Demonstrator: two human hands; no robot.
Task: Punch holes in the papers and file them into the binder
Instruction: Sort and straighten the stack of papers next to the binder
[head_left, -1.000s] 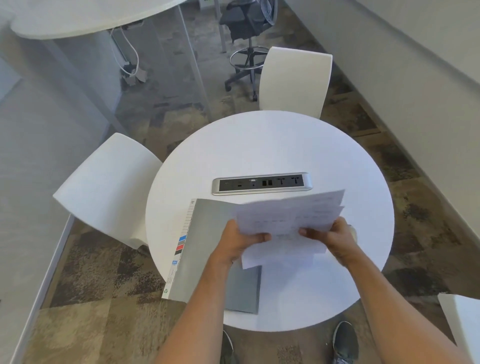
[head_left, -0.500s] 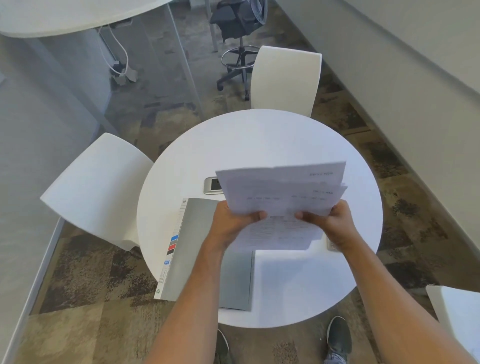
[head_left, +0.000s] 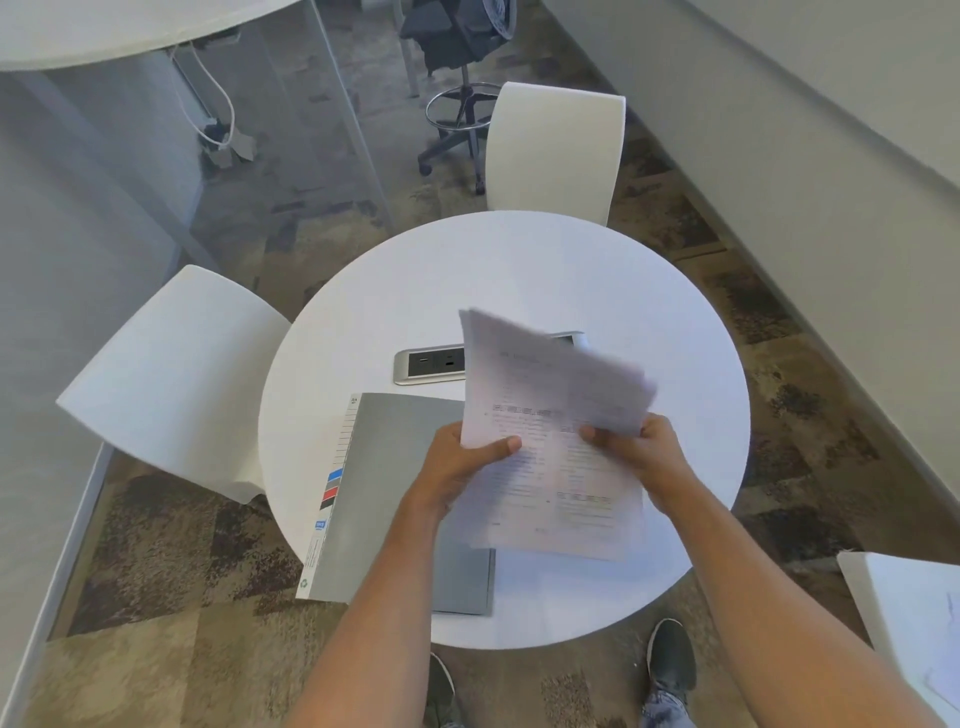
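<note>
Both hands, left hand (head_left: 457, 462) and right hand (head_left: 641, 452), pinch the papers (head_left: 545, 441), now swung upright from landscape. Squaring precedes punching, probably; the binder (head_left: 384, 483) lies closed at the table's (head_left: 519, 270) near-left edge.

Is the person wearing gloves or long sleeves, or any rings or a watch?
No gloves: the left hand and the right hand are both bare. The forearms are bare too, with no sleeves showing anywhere in view. No watch, bracelet or ring shows on either one.
</note>
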